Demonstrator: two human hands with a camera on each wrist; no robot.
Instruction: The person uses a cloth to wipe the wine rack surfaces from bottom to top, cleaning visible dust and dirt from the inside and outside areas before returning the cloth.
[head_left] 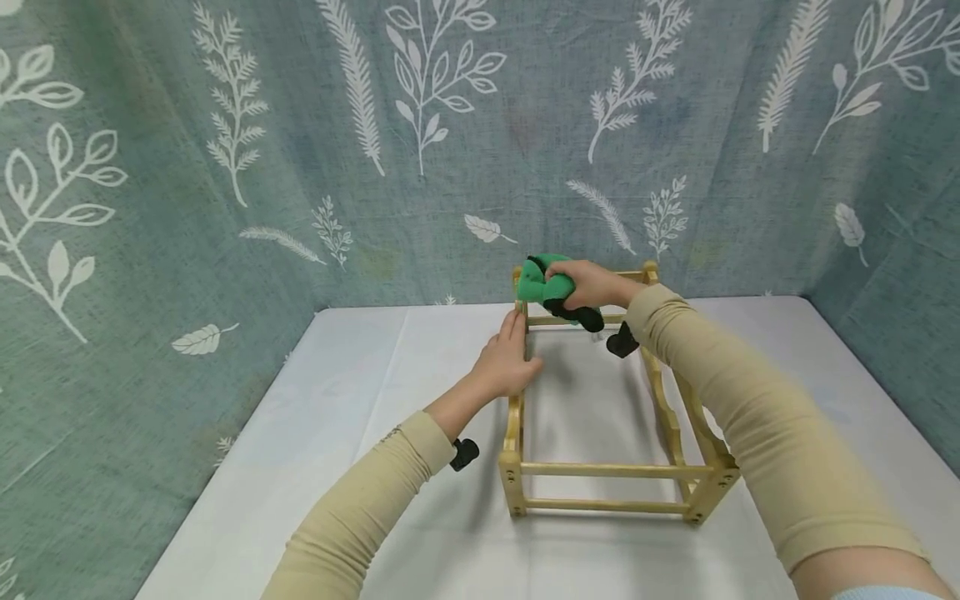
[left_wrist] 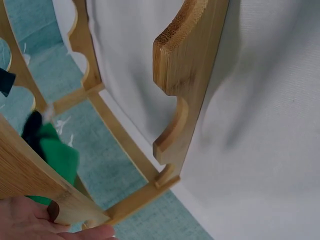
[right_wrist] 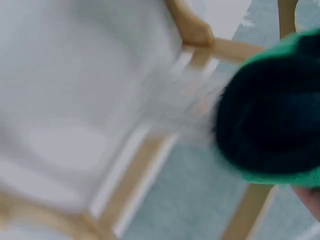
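Observation:
My right hand (head_left: pixel 588 283) grips a green and black handheld power tool (head_left: pixel 546 287), drill-like in shape, over the far end of a wooden rack (head_left: pixel 615 471). Its dark round end (right_wrist: pixel 270 120) is large in the right wrist view, with a pale blurred streak in front of it. What the tool's tip meets cannot be made out. My left hand (head_left: pixel 506 358) rests on the rack's left side, fingers extended along the rail and thumb spread inward. In the left wrist view, part of that hand (left_wrist: pixel 30 220) shows behind a scalloped wooden side.
The rack stands on a white-covered table (head_left: pixel 360 375), its near corners fitted with dark screws. Leaf-patterned curtain (head_left: pixel 420 208) closes off the back and both sides. Small black devices hang at the left wrist (head_left: pixel 465 454) and right wrist (head_left: pixel 622 340).

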